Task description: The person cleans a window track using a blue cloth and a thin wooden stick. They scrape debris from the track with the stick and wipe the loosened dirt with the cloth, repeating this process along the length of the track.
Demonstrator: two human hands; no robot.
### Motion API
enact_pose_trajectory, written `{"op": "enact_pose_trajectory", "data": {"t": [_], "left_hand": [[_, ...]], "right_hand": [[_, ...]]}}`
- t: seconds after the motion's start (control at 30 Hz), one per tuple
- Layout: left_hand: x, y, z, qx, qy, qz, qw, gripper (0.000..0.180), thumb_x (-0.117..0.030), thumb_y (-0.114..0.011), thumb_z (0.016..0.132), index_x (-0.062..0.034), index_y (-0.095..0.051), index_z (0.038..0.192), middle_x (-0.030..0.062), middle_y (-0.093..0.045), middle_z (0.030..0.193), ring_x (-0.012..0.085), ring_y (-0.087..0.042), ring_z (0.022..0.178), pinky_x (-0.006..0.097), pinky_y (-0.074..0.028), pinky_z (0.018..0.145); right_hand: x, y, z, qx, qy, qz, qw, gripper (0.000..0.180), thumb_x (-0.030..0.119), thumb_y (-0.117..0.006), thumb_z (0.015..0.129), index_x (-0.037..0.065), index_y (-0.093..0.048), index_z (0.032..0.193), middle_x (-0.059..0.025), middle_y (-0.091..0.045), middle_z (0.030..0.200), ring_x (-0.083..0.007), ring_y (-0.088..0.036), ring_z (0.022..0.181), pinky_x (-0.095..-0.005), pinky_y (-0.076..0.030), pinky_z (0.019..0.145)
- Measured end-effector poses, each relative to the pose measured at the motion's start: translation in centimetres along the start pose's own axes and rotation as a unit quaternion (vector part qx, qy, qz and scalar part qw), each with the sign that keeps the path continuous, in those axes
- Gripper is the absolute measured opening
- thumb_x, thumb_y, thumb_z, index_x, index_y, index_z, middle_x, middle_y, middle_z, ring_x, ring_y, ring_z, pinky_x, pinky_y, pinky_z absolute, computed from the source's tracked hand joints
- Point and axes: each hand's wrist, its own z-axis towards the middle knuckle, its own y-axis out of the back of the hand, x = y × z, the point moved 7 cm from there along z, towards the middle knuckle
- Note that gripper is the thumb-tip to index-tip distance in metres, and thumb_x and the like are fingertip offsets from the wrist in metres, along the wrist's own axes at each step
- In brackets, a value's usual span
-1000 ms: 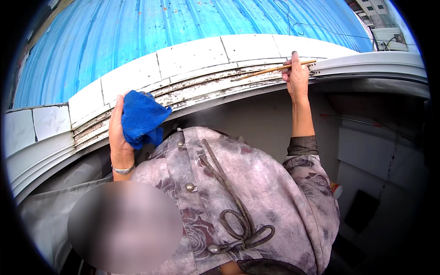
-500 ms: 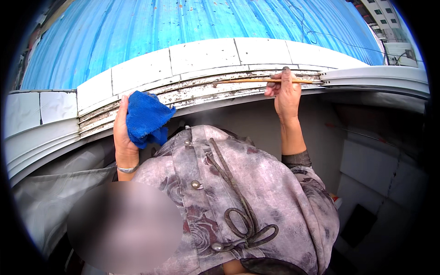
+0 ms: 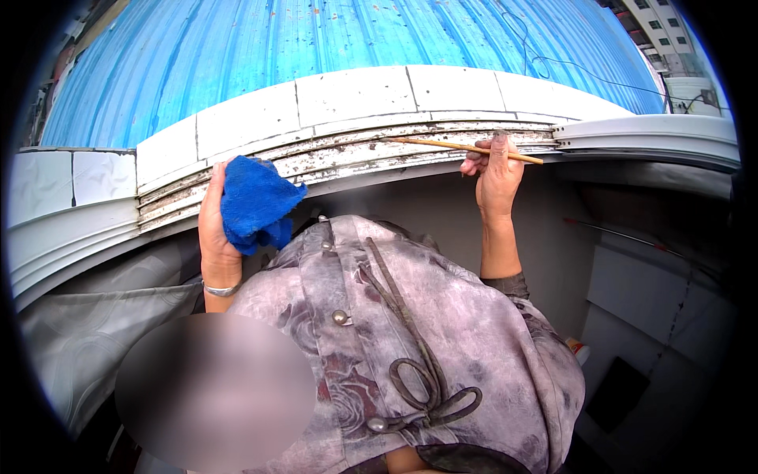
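My left hand [image 3: 217,233] is closed on a crumpled blue cloth [image 3: 260,201] at the left end of a dirty white window track [image 3: 339,152]. Dark grime fills the track's grooves. Toward the right end of the track, my right hand [image 3: 499,178] pinches a thin wooden stick [image 3: 450,145], like a chopstick, between thumb and fingers. The stick's left tip is at the grooves; whether it touches them I cannot tell. Its right end slants down toward me past the hand. Dark dirt marks the right fingertips.
White sill tiles [image 3: 355,96] run beyond the track, then a blue corrugated metal roof [image 3: 332,35] with a loose black cable [image 3: 588,73]. A white window frame [image 3: 647,130] covers the track's right end. A grey curtain [image 3: 110,340] hangs at the lower left.
The stick has swung from lying nearly along the track to a slant, its right end now nearer me. Its left tip has shifted slightly right. My left hand and the cloth have barely moved.
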Motion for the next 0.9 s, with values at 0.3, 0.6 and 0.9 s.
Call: {"op": "enact_pose_trajectory", "data": {"t": [0.3, 0.6, 0.9], "left_hand": [[-0.1, -0.9, -0.6, -0.012, -0.003, 0.013, 1.000, 0.038, -0.032, -0.043, 0.101, 0.0007, -0.054, 0.117, 0.0166, -0.064, 0.106, 0.0239, -0.065, 0.094, 0.037, -0.056, 0.084], [0.5, -1.6, 0.2, 0.012, 0.000, 0.021, 1.000, 0.037, -0.031, -0.044, 0.101, 0.0002, -0.055, 0.118, 0.0159, -0.064, 0.107, 0.0234, -0.064, 0.096, 0.036, -0.055, 0.084], [-0.5, 0.4, -0.2, -0.007, -0.018, -0.001, 1.000, 0.038, -0.032, -0.045, 0.101, 0.0007, -0.054, 0.118, 0.0153, -0.063, 0.108, 0.0232, -0.064, 0.097, 0.037, -0.055, 0.084]], "right_hand": [[1.7, -1.0, 0.3, 0.002, 0.008, 0.055, 0.998, 0.039, 0.035, -0.044, 0.101, 0.000, -0.050, 0.085, -0.0116, -0.058, 0.066, -0.0163, -0.057, 0.049, -0.0246, -0.047, 0.045], [-1.0, 1.5, 4.4, -0.024, -0.035, -0.021, 0.999, 0.039, 0.034, -0.050, 0.099, -0.001, -0.054, 0.084, -0.0115, -0.058, 0.061, -0.0154, -0.056, 0.046, -0.0233, -0.043, 0.044], [2.1, 4.0, 4.1, -0.080, 0.024, -0.120, 0.989, 0.038, 0.029, -0.046, 0.101, -0.003, -0.050, 0.082, -0.0106, -0.056, 0.061, -0.0131, -0.055, 0.047, -0.0216, -0.042, 0.043]]}}
